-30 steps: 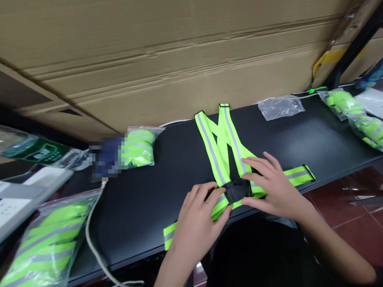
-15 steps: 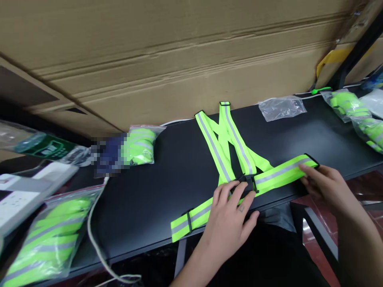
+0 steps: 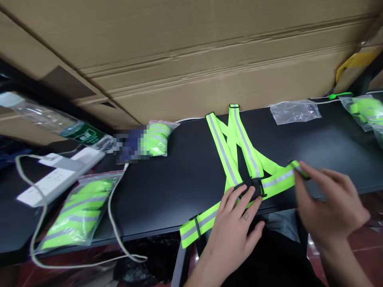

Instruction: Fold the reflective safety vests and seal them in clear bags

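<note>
A neon-yellow reflective vest [image 3: 223, 149] made of grey-striped straps lies on the black table, its shoulder straps crossing towards the back. My left hand [image 3: 236, 225] rests with fingers spread over the black buckle [image 3: 254, 187] at the middle of the waist strap. At the right end of that strap, my right hand [image 3: 332, 199] pinches the folded end beside a dark slider, bending it up. Another slider [image 3: 196, 227] sits near the left strap end, which reaches the table's front edge. My left fingers partly cover the buckle.
Bagged yellow straps lie at the left [image 3: 79, 215], at the back [image 3: 158, 139] and at the far right [image 3: 366, 111]. An empty plastic bag [image 3: 295, 112] is near the cardboard wall [image 3: 209, 75]. A white power strip [image 3: 62, 175], its cable and a plastic bottle [image 3: 60, 121] occupy the left.
My right hand has turned and folded the strap end back between its fingers. The left hand stays on the buckle. The view has shifted leftwards, showing more of the power strip.
</note>
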`<state>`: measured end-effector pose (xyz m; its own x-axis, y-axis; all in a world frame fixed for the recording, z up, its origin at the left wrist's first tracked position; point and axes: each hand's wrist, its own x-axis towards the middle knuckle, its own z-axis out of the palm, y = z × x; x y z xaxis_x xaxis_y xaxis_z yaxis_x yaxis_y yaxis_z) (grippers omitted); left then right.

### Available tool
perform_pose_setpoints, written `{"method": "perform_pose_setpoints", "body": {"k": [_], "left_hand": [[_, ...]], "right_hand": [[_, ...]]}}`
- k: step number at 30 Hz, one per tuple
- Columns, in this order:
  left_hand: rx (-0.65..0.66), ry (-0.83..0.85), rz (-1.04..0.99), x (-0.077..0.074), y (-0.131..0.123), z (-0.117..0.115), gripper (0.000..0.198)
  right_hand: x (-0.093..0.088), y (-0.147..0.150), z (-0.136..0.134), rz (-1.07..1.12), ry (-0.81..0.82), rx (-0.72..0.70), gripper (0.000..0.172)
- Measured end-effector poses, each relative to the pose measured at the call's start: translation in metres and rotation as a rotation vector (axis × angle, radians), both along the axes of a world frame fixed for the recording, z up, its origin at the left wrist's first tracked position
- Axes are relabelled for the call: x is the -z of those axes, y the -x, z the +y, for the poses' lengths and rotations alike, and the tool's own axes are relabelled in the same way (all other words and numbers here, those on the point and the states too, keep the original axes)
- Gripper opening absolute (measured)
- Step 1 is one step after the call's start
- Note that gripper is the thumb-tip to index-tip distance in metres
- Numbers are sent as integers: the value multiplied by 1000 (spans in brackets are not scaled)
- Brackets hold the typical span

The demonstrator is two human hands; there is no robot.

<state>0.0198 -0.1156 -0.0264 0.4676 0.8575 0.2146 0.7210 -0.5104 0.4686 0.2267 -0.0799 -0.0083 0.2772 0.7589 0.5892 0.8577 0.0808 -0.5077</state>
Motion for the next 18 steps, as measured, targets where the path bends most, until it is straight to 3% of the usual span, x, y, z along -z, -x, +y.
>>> {"method": "perform_pose_setpoints", "body": {"k": [3, 5, 9, 13, 15, 18], "left_hand": [[31, 13, -48, 3, 4, -1, 36], [29, 5, -145, 6, 8, -2, 31], [-37, -37, -384, 16, 13, -4, 28], [-156, -123, -446, 16, 13, -5, 25], [-218, -163, -369, 11, 19, -8, 22], [-335, -179, -52, 1, 44, -20, 21]], "right_hand": [[14, 31, -11, -186, -232, -449, 49], [31, 44, -14, -194, -267, -608, 57], [62, 55, -19, -154, -270, -714, 50], [67, 62, -22, -187, -226, -757, 44], [61, 66, -23, -236, -193, -754, 39], [54, 68, -25, -314, -121, -753, 34]]}}
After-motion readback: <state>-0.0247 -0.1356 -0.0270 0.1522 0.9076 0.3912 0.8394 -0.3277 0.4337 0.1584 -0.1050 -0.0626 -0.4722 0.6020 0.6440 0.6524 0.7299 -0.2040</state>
